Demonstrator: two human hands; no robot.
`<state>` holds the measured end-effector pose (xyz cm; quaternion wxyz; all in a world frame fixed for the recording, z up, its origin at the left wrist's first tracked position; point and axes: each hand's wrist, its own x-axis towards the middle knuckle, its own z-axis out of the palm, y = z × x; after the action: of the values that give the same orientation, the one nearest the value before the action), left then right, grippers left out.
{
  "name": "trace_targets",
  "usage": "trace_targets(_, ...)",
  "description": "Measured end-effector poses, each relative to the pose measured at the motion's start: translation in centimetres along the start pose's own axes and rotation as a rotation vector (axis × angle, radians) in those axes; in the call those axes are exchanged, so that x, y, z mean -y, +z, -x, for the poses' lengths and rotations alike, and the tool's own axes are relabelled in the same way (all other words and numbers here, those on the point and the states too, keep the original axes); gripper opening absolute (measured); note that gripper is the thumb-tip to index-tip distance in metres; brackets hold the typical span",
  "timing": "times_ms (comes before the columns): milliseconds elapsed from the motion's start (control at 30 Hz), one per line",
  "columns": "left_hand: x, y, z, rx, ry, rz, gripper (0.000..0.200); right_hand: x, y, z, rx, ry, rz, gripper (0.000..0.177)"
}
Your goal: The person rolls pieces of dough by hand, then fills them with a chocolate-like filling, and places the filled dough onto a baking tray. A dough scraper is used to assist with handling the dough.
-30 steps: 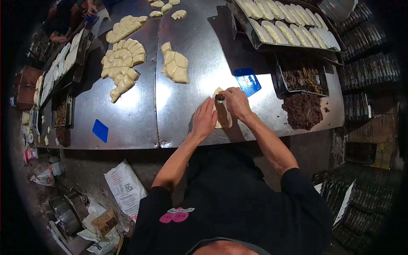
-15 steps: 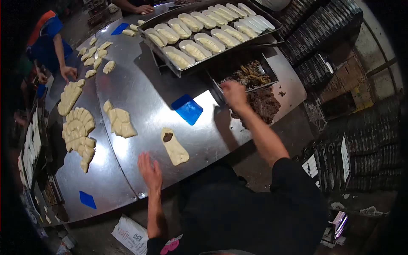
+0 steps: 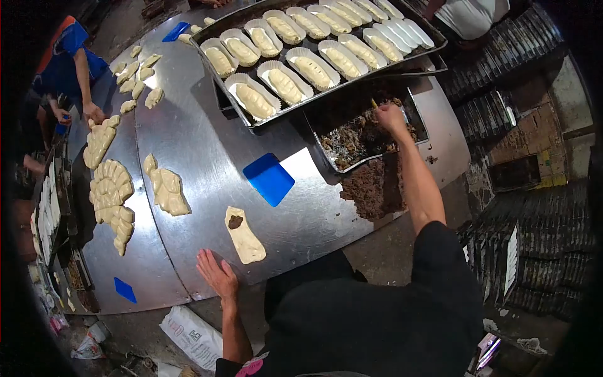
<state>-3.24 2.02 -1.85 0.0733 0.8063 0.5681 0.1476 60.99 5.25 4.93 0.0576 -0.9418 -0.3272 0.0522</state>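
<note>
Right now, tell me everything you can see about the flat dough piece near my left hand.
The dough piece is pale cream, elongated and flat, lying slantwise on the metal table. A dark dab of filling sits on its far end. The left hand lies beside its near end, seemingly not touching.

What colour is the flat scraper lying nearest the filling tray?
The scraper is blue, best seen in the head view.

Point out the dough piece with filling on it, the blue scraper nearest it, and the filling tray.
dough piece point(image 3: 246, 240): head view, on its pale lower half.
blue scraper point(image 3: 269, 179): head view, on the middle of its blade.
filling tray point(image 3: 359, 163): head view, on its near metal rim.
</note>
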Motion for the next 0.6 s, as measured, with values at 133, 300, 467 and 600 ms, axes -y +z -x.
trace_targets(133, -0.2, 0.1, 0.0, -0.022, -0.022, 0.025, 0.056, -0.3, -3.4, 5.4, 0.534, 0.039, -1.150, 0.026)
trace_targets(300, 0.2, 0.0, 0.1, -0.018, -0.067, 0.105, 0.055, 6.5, -5.4, 14.2, 0.747, -0.099, -1.578, 0.027)
trace_targets(467, -1.9, -3.0, -2.1, -0.049, -0.179, 0.583, 0.040, 13.0, -5.6, 20.3, 0.787, -0.132, -1.544, 0.027)
trace_targets(600, -7.4, -6.7, -7.2, 0.242, -0.230, 1.249, 0.035, 17.5, -5.1, 25.7, 0.241, -0.572, -0.984, 0.022)
